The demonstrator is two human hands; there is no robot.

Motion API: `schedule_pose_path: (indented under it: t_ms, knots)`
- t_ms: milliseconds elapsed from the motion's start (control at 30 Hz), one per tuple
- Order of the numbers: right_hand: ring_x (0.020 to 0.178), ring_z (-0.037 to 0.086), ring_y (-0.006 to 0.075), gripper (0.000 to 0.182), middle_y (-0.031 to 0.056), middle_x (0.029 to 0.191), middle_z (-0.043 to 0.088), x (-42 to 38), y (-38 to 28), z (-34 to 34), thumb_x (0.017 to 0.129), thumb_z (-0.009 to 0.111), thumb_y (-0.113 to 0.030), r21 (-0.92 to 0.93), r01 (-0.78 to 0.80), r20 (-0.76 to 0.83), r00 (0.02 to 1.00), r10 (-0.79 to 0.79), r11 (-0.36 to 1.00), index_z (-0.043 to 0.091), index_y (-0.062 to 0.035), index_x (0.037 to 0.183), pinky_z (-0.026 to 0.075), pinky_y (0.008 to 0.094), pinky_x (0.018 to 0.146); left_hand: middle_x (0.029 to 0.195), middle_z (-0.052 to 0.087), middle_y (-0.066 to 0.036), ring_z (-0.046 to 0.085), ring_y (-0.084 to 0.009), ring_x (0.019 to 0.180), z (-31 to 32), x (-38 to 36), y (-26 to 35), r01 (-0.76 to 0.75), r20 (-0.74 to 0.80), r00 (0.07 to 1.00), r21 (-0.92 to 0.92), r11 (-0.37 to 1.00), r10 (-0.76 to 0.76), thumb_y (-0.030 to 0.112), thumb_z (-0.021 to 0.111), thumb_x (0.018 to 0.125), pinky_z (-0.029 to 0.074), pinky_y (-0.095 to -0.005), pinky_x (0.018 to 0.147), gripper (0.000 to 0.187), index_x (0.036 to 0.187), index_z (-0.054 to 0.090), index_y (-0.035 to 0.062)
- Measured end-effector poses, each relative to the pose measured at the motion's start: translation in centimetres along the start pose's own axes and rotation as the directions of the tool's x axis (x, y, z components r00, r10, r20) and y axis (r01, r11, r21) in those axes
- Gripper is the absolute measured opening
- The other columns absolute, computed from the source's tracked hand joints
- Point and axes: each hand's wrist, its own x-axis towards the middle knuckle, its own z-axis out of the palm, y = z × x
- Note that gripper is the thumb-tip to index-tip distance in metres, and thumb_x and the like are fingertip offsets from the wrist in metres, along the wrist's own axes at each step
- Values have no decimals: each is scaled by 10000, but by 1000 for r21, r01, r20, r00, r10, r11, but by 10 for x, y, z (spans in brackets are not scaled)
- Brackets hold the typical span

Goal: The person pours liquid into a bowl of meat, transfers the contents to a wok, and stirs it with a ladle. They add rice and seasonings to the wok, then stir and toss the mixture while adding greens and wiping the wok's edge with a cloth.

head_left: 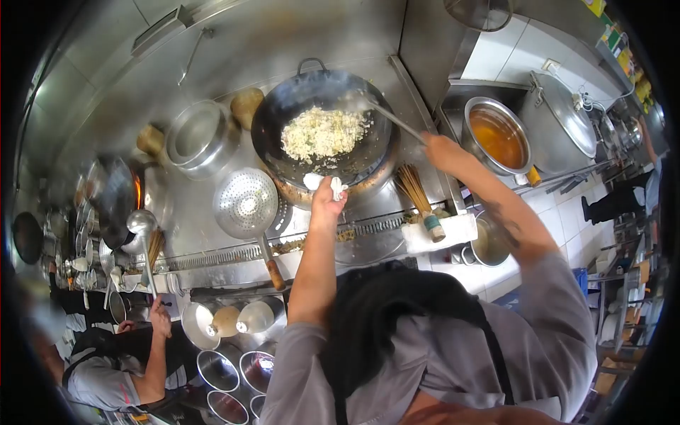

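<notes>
A large black wok (267, 134) sits on the burner, holding a chopped, pale yellow and white food with green bits, perhaps fried rice (322, 134). My left hand (329, 200) is closed around a folded white cloth (312, 182) at the wok's near edge; the grip underneath is hidden. My right hand (446, 152) is wrapped around the long metal handle of a ladle (395, 122). Its head is blurred by steam or motion, inside the wok at the upper right of the food.
Left of the wok lies a perforated strainer (245, 203), with a metal pot (198, 138) behind it. A bamboo brush (418, 195) rests at the right front, near a pot of orange liquid (496, 138). Another person's hand (161, 319) holds a ladle at lower left, near several containers (218, 370).
</notes>
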Motion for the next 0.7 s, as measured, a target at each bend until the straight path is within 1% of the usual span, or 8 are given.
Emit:
schedule_pose_path:
  t_ms: [33,100,167,333,400,433,500,700]
  knots:
    - [633,635,334,335,178,762,637,26,6,33,904,506,-186,15,83,-144,986,-80,996,490,-16,1193,503,426,557,844,573,-34,519,-188,678,0,0,1,36,-13,999,6,999,-35,227,479,942,392,-297,480,94,969,517,145]
    - [610,625,244,275,132,711,614,47,-69,19,918,493,-240,496,-442,324,893,313,748,544,1,1041,522,396,548,853,577,-54,518,-197,679,-2,4,4,62,-25,998,14,998,-61,223,470,946,395,-299,480,102,980,513,137]
    - [472,534,159,280,56,612,540,62,-87,63,924,493,-256,705,-377,373,918,138,601,546,-13,1052,461,327,425,863,582,-99,513,-216,672,-5,11,4,68,-5,998,106,992,-68,232,456,951,402,-306,480,131,999,499,117]
    - [520,583,199,261,92,655,582,-4,-81,-3,911,510,-227,553,-323,522,853,-17,768,558,-64,1109,465,343,453,807,586,-92,489,-220,649,0,4,5,53,-11,999,38,998,-53,256,455,939,404,-322,495,181,943,518,86]
    - [503,598,237,280,132,651,603,-5,-12,18,923,504,-198,279,380,101,901,-421,882,500,-20,1139,498,370,495,800,586,-76,487,-207,641,2,0,4,22,-3,1000,26,999,-22,249,449,943,398,-314,490,168,931,521,97]
    - [503,598,237,280,132,651,603,-10,-24,0,923,504,-198,283,380,109,899,-423,881,500,-20,1139,498,370,495,794,585,-60,484,-194,633,1,-2,-1,-6,0,1000,12,1000,6,242,442,946,392,-306,485,159,919,524,108]
    - [821,642,366,311,207,830,644,-29,-61,-60,905,470,-143,-84,5,337,941,24,996,487,-5,1183,506,453,690,811,567,-21,510,-164,652,-1,-22,-20,17,70,997,-23,1000,-15,252,479,938,387,-278,472,117,987,518,153]
    - [827,634,384,374,225,888,644,-57,-48,-56,897,493,-162,104,237,344,903,-259,966,475,-14,1240,491,479,746,817,569,-24,502,-168,622,37,-139,-20,140,36,990,-143,980,-136,261,415,960,394,-266,465,171,977,525,132]
